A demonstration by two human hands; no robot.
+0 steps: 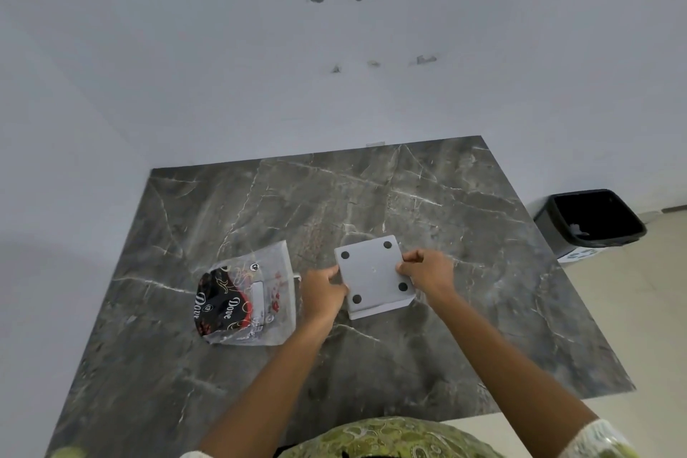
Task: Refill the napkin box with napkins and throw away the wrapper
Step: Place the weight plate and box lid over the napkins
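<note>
I see a dark marble table (260, 383) against a white wall. Left hand (321, 292) and right hand (427, 271) pinch the upturned napkin box (373, 277); left of it lies the wrapper (249, 296), printed "Dove".

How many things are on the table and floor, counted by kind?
Napkin box: 1, upside down, held by left hand and right hand
Wrapper: 1
Trash bin: 1
Total: 3

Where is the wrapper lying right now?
The wrapper lies flat on the marble table, just left of the left hand.
</note>
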